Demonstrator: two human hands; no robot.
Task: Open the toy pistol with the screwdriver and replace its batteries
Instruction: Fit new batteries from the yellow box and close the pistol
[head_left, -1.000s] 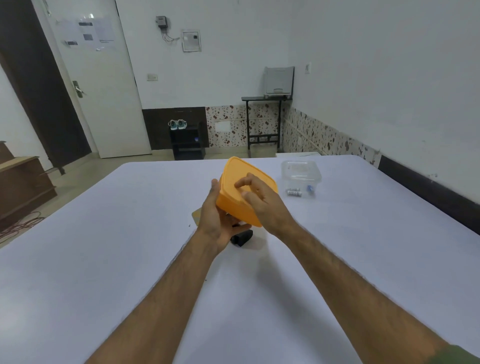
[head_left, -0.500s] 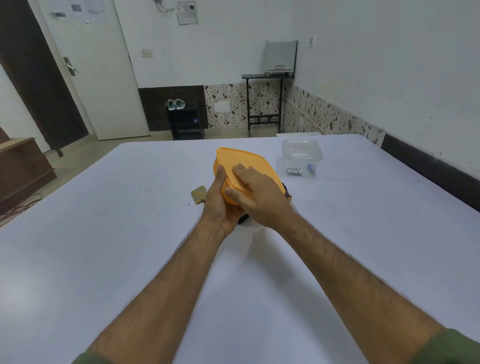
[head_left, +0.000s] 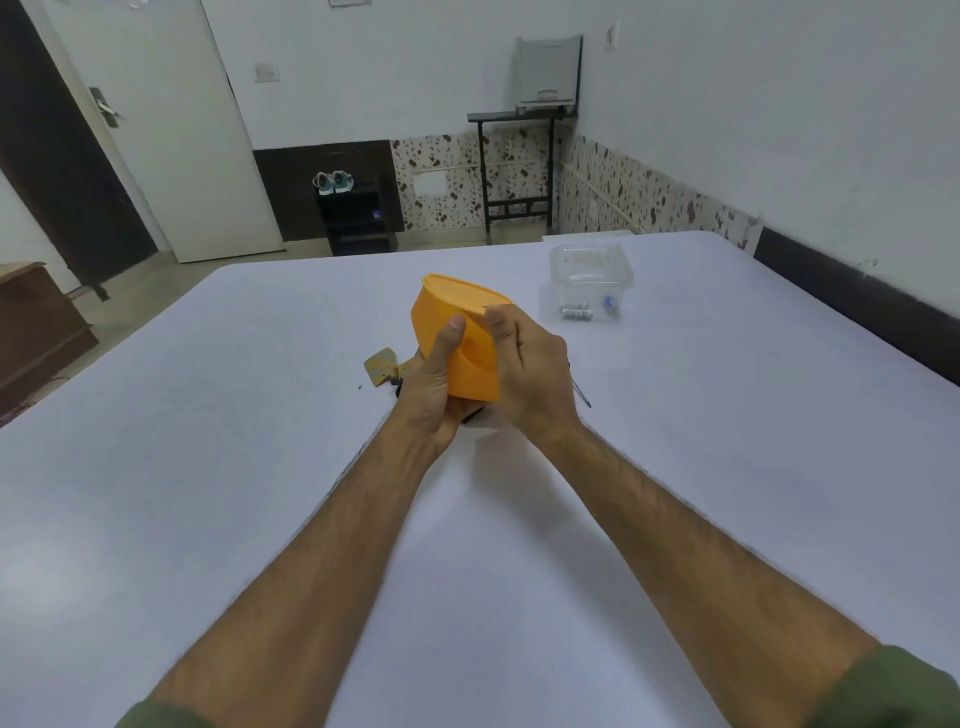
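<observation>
Left of centre, a small tan piece (head_left: 381, 365) lies on the white worktop (head_left: 208, 467), with a dark speck beside it; it may be a cover with its screw, and either could be brushed away. At centre the left hand (head_left: 434, 392) cups an orange lidded box (head_left: 457, 338) from below, thumb up its side, while the right hand (head_left: 530, 374) curls its fingers (head_left: 501, 322) over the lid's edge. If the lid gives suddenly, the contents may scatter. The toy pistol (head_left: 470, 414) shows only as a dark sliver under the hands, and the screwdriver (head_left: 581, 392) pokes out just right of them. At upper right, a clear tub (head_left: 592, 280) holds batteries (head_left: 577, 312).
</observation>
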